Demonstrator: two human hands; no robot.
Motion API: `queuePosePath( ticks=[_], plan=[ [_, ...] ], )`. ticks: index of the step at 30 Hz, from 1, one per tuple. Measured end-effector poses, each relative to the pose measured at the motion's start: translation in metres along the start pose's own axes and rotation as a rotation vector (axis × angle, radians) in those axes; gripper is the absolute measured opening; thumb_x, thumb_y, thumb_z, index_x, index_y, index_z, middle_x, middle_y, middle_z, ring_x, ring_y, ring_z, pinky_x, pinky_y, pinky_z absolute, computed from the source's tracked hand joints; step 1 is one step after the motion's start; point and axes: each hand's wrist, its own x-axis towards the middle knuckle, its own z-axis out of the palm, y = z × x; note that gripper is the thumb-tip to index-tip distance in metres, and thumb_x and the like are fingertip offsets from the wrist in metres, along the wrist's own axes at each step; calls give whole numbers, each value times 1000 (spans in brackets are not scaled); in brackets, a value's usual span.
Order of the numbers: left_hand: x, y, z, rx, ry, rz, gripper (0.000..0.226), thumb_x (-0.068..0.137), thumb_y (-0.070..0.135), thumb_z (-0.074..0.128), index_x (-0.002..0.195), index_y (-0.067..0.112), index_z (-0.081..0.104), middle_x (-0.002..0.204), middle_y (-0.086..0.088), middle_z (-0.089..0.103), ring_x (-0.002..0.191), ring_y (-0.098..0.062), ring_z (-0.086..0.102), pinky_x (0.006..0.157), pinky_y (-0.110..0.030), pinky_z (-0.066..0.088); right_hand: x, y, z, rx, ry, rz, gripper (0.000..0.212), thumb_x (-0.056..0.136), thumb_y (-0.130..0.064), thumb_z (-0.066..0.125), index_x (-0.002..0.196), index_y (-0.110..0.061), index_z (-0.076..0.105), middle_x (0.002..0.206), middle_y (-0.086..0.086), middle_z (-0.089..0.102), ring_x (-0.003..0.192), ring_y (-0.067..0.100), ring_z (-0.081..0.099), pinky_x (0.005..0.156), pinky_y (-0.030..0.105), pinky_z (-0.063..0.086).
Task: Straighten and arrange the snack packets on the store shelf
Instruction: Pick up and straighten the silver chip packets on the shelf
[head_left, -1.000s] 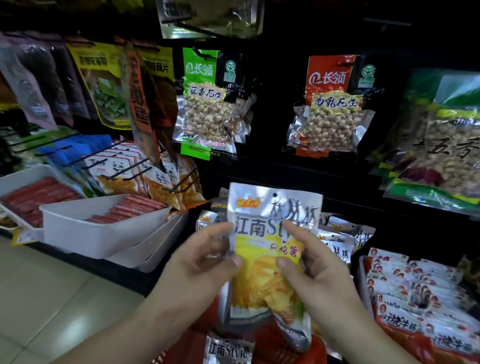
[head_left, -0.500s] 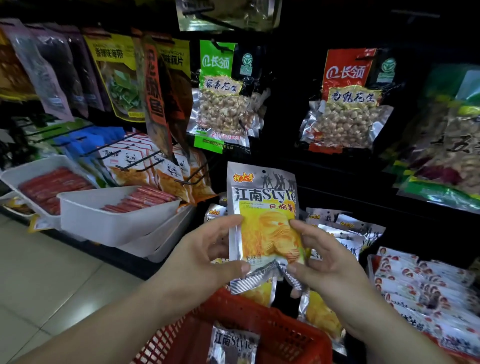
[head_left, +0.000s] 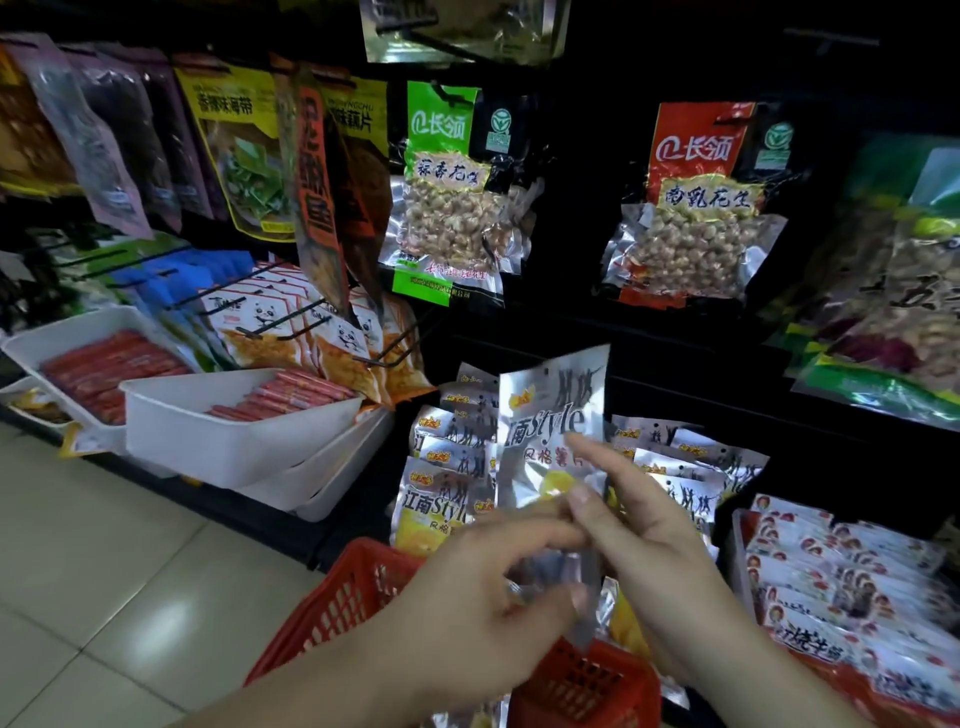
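Both hands meet on one silver "Style" chip packet (head_left: 551, 415), held upright and slightly tilted in front of the lower shelf. It stands just ahead of the rows of matching silver packets (head_left: 451, 467).

The left hand (head_left: 483, 587) is curled. Its forefinger and thumb pinch the packet's blurred lower edge.

The right hand (head_left: 641, 556) is more open. Its forefinger stretches up across the packet's front and its thumb lies on the yellow print. Motion blur hides whether any finger closes behind, so its grip cannot be told.

A red plastic basket (head_left: 363, 587) sits below the hands. White trays (head_left: 234, 441) of red sausage sticks stand to the left. Green-labelled peanut packets (head_left: 447, 208) and red-labelled peanut packets (head_left: 691, 208) hang above.
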Motion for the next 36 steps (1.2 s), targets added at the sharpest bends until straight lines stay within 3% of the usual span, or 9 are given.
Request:
queuePosePath(
  ticks=[5,8,14,19,23,26,29,32,36],
  plan=[
    [11,-16,-31,-120,372,-285,23,90,28,77,107,40,69,113,22,65,103,4,63,82,-19,55,3,-5,-16,2,13,64,54,102,10,51,130,-33,67,119,-13,70,80,-6,70,72,19,58],
    [15,-19,-43,-497,274,-383,36,88,15,78,112,41,71,108,9,76,99,-8,71,82,-25,57,0,-5,-16,-1,-103,92,56,102,7,52,124,-41,71,111,-15,74,82,4,71,74,25,59],
    [15,-23,-42,-402,344,-336,44,86,8,81,116,39,72,109,2,76,100,-19,72,89,-39,60,2,3,-11,-64,-127,84,52,82,-17,79,122,-49,71,86,23,52,88,48,66,83,46,64],
    [8,-19,-45,-274,13,-337,70,84,14,84,135,53,56,131,34,60,111,18,59,87,-10,51,9,0,-11,-43,114,83,39,95,-8,70,122,-36,71,93,8,79,67,18,72,66,30,63],
    [6,-18,-42,-177,6,-328,72,80,10,87,132,51,60,130,36,56,110,28,51,85,-5,48,14,-4,-23,-19,25,158,54,83,-22,84,127,-47,67,123,0,74,105,16,74,92,38,61],
    [7,-24,-43,-222,125,-315,64,79,8,87,128,43,66,123,21,67,111,8,65,85,-14,53,11,-6,-31,-55,-242,206,102,67,-14,98,142,-61,48,164,-29,22,149,12,39,113,55,46],
    [7,-33,-46,-207,131,-334,55,83,11,84,127,39,66,116,24,69,111,0,67,84,-24,58,7,-9,-29,-138,-286,173,108,78,8,86,143,-65,42,161,-39,3,104,3,70,93,49,60],
    [5,-43,-45,49,159,-296,50,85,22,82,129,39,65,123,29,63,119,8,57,92,-19,54,4,-4,-25,-389,-271,150,102,87,-1,80,139,-76,34,161,-30,20,63,12,60,72,48,62],
    [13,-33,-29,60,291,-183,41,92,25,75,129,39,66,128,28,54,118,2,56,93,-30,56,0,3,-20,-496,-283,55,101,92,-5,75,139,-80,26,157,-36,20,148,22,42,81,38,61]
  ],
)
